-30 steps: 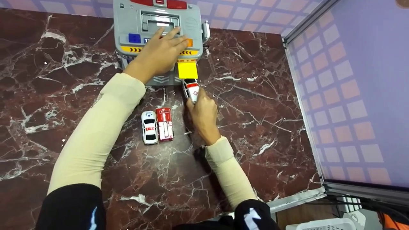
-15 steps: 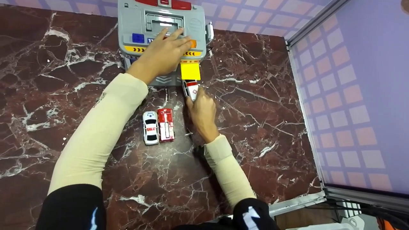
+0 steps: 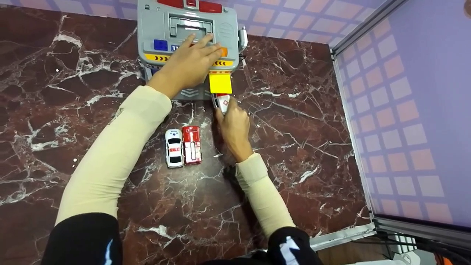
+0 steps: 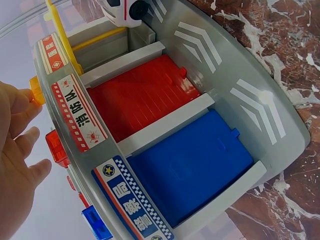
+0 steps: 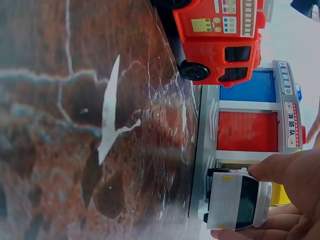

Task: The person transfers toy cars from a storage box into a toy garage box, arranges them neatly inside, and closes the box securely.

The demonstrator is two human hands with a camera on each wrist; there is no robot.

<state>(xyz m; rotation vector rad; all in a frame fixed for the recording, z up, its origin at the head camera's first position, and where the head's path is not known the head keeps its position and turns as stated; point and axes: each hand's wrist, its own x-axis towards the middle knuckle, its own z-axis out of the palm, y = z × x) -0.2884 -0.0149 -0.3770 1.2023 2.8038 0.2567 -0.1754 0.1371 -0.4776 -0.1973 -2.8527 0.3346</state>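
Observation:
A grey toy garage (image 3: 184, 22) stands at the table's far edge, with a raised yellow door (image 3: 220, 84), a shut red door (image 4: 142, 97) and a shut blue door (image 4: 192, 165). My left hand (image 3: 189, 60) rests flat on its roof, fingers straight, near an orange button (image 4: 35, 82). My right hand (image 3: 232, 123) pinches a white toy ambulance (image 3: 222, 103) at the mouth of the yellow bay; the ambulance (image 5: 235, 200) sits nose-in between thumb and fingers. A white police car (image 3: 173, 147) and a red fire truck (image 3: 191, 144) lie side by side on the marble.
The dark red marble table (image 3: 73, 110) runs to a metal-framed purple checkered wall (image 3: 401, 110) on the right and a metal edge (image 3: 338, 232) at the near right. The fire truck (image 5: 220, 37) lies close to the left of my right wrist.
My right hand has pushed the white ambulance forward, farther under the raised yellow door. The left hand stays on the garage roof; the two other cars have not moved.

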